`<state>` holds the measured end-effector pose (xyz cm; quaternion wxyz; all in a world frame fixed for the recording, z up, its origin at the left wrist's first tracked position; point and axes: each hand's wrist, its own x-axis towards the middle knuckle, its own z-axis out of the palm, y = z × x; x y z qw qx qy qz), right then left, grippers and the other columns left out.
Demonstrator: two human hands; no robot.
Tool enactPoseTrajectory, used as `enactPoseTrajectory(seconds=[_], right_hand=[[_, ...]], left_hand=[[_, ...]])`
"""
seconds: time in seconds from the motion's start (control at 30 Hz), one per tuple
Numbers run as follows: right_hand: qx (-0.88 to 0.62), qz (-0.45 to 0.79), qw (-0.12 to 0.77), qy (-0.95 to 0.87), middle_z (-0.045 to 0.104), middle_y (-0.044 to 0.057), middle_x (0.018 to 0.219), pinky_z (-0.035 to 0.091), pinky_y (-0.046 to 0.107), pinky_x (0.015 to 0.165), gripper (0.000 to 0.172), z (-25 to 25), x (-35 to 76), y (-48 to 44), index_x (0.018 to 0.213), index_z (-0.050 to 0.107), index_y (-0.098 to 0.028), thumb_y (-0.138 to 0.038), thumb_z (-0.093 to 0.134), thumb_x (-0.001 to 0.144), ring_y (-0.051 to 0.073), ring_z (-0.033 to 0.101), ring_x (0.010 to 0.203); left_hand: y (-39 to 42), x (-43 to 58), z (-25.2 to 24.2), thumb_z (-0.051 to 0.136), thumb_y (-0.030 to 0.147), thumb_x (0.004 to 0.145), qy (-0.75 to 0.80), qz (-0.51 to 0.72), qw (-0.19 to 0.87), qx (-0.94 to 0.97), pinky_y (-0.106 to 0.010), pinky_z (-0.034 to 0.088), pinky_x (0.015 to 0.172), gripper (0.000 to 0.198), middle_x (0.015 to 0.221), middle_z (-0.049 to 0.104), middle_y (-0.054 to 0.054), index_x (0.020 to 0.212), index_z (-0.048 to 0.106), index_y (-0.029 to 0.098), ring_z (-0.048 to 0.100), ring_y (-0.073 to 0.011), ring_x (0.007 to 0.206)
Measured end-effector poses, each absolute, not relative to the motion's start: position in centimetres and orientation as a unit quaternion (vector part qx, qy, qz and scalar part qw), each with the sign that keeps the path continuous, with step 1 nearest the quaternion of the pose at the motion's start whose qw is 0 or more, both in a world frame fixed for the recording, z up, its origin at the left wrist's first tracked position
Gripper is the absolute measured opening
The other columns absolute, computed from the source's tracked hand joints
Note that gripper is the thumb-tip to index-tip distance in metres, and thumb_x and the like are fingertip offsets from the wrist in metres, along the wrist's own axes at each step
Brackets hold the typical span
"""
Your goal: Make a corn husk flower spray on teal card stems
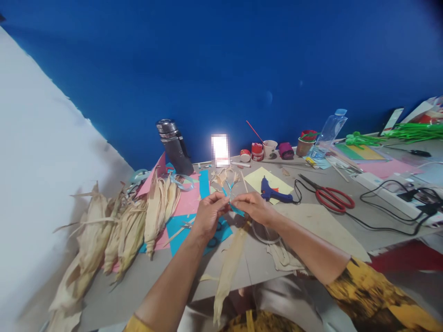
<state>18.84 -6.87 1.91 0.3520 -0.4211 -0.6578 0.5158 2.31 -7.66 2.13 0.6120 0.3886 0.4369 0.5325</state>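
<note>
Near the middle of the table, my left hand [209,213] and my right hand [254,207] almost meet, fingertips pinched. Between them is a small branched stem [231,188] wrapped in blue, with pale husk tips [224,176] spreading out above the fingers. A loose blue strip [238,211] hangs under my right fingers, which close on it. Below the hands a long dried corn husk [231,267] reaches over the table's front edge. Small scissors [212,242] lie on blue paper [176,249], partly hidden by my left wrist.
Bundled corn husks [131,230] lie at left, near a dark thermos [175,150]. On the right are a blue glue gun [275,191], red-handled scissors [335,198], a power strip [391,193] with trailing cords, and a plastic bottle [328,133]. A roll of tape [265,233] sits by my right wrist.
</note>
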Motion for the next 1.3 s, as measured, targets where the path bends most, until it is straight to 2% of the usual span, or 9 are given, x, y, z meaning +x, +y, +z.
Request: enactPoseTrajectory(seconds=[0.17, 0.37, 0.57, 0.83, 0.93, 1.1, 1.3], right_hand=[[-0.417, 0.422, 0.373, -0.714, 0.04, -0.003, 0.056, 0.029, 0.025, 0.054, 0.035, 2.2, 18.8, -7.2, 0.061, 0.054, -0.016, -0.036, 0.047, 0.089, 0.011, 0.039, 0.057], [-0.447, 0.317, 0.375, -0.748, 0.063, 0.0, 0.071, 0.035, 0.024, 0.059, 0.015, 1.2, 18.6, -6.8, 0.073, 0.067, -0.016, -0.026, 0.057, 0.081, 0.011, 0.049, 0.061], [-0.452, 0.286, 0.374, -0.758, 0.064, 0.0, 0.068, 0.035, 0.023, 0.057, 0.014, 0.8, 18.5, -6.6, 0.071, 0.068, -0.016, -0.022, 0.059, 0.079, 0.012, 0.052, 0.061], [-0.435, 0.306, 0.364, -0.765, 0.067, 0.001, 0.077, 0.038, 0.023, 0.061, 0.015, 1.4, 18.9, -6.9, 0.083, 0.071, -0.017, -0.023, 0.058, 0.082, 0.012, 0.055, 0.066], [-0.459, 0.263, 0.348, -0.774, 0.067, 0.001, 0.078, 0.036, 0.024, 0.062, 0.011, 1.3, 18.5, -7.2, 0.085, 0.07, -0.018, -0.024, 0.066, 0.077, 0.013, 0.056, 0.068], [-0.485, 0.154, 0.325, -0.797, 0.064, 0.002, 0.073, 0.032, 0.024, 0.06, 0.016, 0.9, 17.6, -7.5, 0.076, 0.065, -0.018, -0.033, 0.071, 0.075, 0.014, 0.054, 0.068], [-0.47, 0.144, 0.341, -0.801, 0.065, 0.002, 0.078, 0.032, 0.024, 0.063, 0.01, 0.7, 17.7, -7.5, 0.08, 0.064, -0.02, -0.028, 0.067, 0.078, 0.016, 0.056, 0.073]], left_hand=[[-7.6, 2.2, 1.8, 0.079, 0.032, 0.062, 0.461, 0.529, 0.589, 0.401, -0.026, 0.047, 0.065, 0.023, 0.062, 0.053, 0.002, 0.063, 0.062, 0.016, 0.051, -0.0108, 0.06], [-7.8, 2.6, 1.9, 0.079, 0.034, 0.06, 0.481, 0.53, 0.543, 0.44, -0.025, 0.044, 0.061, 0.026, 0.062, 0.055, 0.002, 0.065, 0.06, 0.016, 0.05, -0.0109, 0.059], [-7.7, 2.6, 1.5, 0.075, 0.034, 0.065, 0.489, 0.52, 0.507, 0.483, -0.025, 0.042, 0.061, 0.024, 0.061, 0.056, 0.002, 0.068, 0.06, 0.016, 0.049, -0.0108, 0.059], [-7.4, 2.7, 1.4, 0.073, 0.034, 0.066, 0.498, 0.558, 0.507, 0.429, -0.027, 0.044, 0.066, 0.024, 0.062, 0.054, 0.004, 0.072, 0.058, 0.016, 0.05, -0.0109, 0.06], [-7.5, 2.7, 1.4, 0.073, 0.035, 0.066, 0.491, 0.569, 0.511, 0.416, -0.028, 0.045, 0.067, 0.025, 0.062, 0.054, 0.004, 0.072, 0.057, 0.016, 0.052, -0.0114, 0.061], [-7.4, 2.5, 1.2, 0.071, 0.036, 0.069, 0.506, 0.581, 0.459, 0.442, -0.026, 0.042, 0.062, 0.024, 0.062, 0.055, 0.003, 0.076, 0.059, 0.016, 0.05, -0.0112, 0.059], [-7.4, 2.4, 0.9, 0.07, 0.035, 0.07, 0.5, 0.566, 0.453, 0.474, -0.025, 0.042, 0.064, 0.022, 0.064, 0.054, 0.003, 0.073, 0.057, 0.017, 0.05, -0.0113, 0.062]])
